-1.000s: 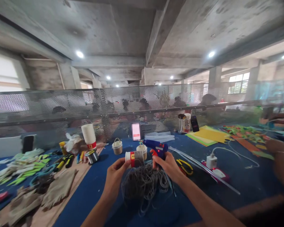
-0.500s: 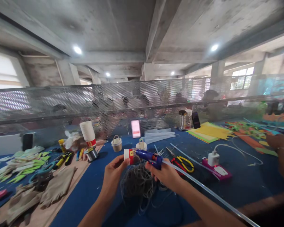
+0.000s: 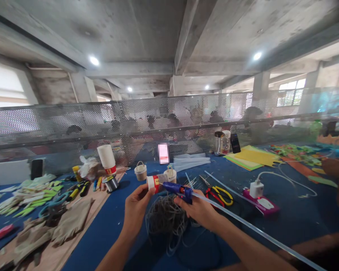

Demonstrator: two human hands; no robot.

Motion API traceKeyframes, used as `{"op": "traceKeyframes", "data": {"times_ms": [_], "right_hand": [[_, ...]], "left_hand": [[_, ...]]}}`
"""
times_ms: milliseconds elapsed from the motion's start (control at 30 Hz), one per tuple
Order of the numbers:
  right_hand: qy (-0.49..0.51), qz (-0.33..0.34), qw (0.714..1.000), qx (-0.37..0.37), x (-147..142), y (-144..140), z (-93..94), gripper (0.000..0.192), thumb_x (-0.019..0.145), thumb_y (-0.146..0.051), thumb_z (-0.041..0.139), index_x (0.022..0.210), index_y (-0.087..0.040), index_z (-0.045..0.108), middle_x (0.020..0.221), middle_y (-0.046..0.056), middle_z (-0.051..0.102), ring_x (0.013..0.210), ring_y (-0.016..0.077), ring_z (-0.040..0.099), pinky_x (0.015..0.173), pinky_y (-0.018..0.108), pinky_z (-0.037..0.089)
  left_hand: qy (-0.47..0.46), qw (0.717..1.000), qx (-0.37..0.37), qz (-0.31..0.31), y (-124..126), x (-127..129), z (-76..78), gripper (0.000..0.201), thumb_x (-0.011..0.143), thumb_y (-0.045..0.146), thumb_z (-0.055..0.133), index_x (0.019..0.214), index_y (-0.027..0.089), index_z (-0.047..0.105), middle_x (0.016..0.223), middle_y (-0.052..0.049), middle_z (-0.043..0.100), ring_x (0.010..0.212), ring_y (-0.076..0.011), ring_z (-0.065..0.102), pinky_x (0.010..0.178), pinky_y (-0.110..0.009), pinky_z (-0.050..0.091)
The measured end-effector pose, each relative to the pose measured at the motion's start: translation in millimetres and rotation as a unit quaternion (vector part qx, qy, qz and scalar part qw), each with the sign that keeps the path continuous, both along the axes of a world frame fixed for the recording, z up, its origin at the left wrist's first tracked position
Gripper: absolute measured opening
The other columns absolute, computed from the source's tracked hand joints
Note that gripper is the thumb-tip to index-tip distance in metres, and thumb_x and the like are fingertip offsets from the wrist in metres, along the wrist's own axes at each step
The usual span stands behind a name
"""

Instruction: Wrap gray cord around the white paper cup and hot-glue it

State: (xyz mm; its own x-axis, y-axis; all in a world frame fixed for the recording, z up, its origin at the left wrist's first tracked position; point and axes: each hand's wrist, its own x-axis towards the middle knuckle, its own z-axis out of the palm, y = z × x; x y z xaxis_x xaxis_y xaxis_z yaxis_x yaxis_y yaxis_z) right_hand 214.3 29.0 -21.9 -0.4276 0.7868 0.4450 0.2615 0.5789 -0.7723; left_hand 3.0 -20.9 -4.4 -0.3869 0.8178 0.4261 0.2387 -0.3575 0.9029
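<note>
My left hand [image 3: 138, 201] is closed around a small paper cup [image 3: 152, 183], white with a red and gold band, tipped on its side. In my right hand [image 3: 200, 205] is a blue hot glue gun [image 3: 176, 188], its nozzle at the cup's side; whether it touches, I cannot tell. A long clear glue stick [image 3: 248, 226] runs out of the gun's back toward the lower right. Below both hands lies a tangled heap of grey cord [image 3: 166, 216]. Two little handled baskets [image 3: 140, 172] stand just behind, one partly hidden by the cup and gun.
Red and yellow pliers [image 3: 222, 195] lie right of the gun. A magenta power strip [image 3: 261, 203] with a white charger is farther right. Left are stacked paper cups [image 3: 106, 158], a wire spool [image 3: 111, 183] and grey gloves [image 3: 73, 222]. Another person's hand [image 3: 335, 165] is at the right edge.
The cup has tilted slightly in my left hand, with its right end raised. The glue gun stays at its side. The whole view has shifted a little.
</note>
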Motion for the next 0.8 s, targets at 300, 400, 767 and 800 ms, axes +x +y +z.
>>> {"op": "traceKeyframes", "data": {"times_ms": [300, 400, 767, 800], "right_hand": [[0.008, 0.016, 0.998, -0.054, -0.7, 0.0, 0.4, 0.033, 0.082, -0.056, 0.060, 0.081, -0.022, 0.058, 0.048, -0.006, 0.048, 0.037, 0.0119, 0.048, 0.041, 0.022, 0.038], [0.005, 0.006, 0.998, -0.061, -1.1, 1.3, -1.8, 0.034, 0.082, -0.057, 0.060, 0.084, -0.022, 0.059, 0.049, -0.006, 0.049, 0.037, 0.0119, 0.049, 0.041, 0.022, 0.039], [0.007, -0.003, 0.999, -0.043, -2.9, 2.6, -5.4, 0.037, 0.081, -0.058, 0.060, 0.088, -0.022, 0.062, 0.056, -0.004, 0.055, 0.038, 0.0110, 0.049, 0.039, 0.022, 0.037], [0.008, -0.005, 0.999, -0.038, -2.8, 2.8, -5.8, 0.037, 0.081, -0.057, 0.060, 0.087, -0.022, 0.062, 0.057, -0.003, 0.056, 0.038, 0.0110, 0.049, 0.039, 0.022, 0.037]], "left_hand": [[0.008, 1.000, 0.002, -0.004, -0.5, 0.4, -0.7, 0.032, 0.075, 0.040, 0.071, 0.095, 0.015, 0.075, 0.089, -0.005, 0.076, 0.087, -0.0239, 0.065, 0.080, -0.028, 0.049], [0.015, 1.000, 0.001, -0.002, -0.9, -0.2, -1.1, 0.031, 0.076, 0.039, 0.071, 0.096, 0.016, 0.074, 0.091, -0.005, 0.076, 0.088, -0.0239, 0.066, 0.081, -0.028, 0.049], [0.011, 1.000, 0.008, -0.011, 0.2, -1.5, -2.5, 0.031, 0.076, 0.039, 0.071, 0.097, 0.016, 0.074, 0.091, -0.005, 0.076, 0.089, -0.0241, 0.065, 0.083, -0.029, 0.048], [0.008, 1.000, 0.007, -0.013, 0.3, -1.4, -2.4, 0.031, 0.076, 0.038, 0.072, 0.097, 0.016, 0.074, 0.091, -0.005, 0.076, 0.090, -0.0240, 0.066, 0.083, -0.028, 0.048]]}}
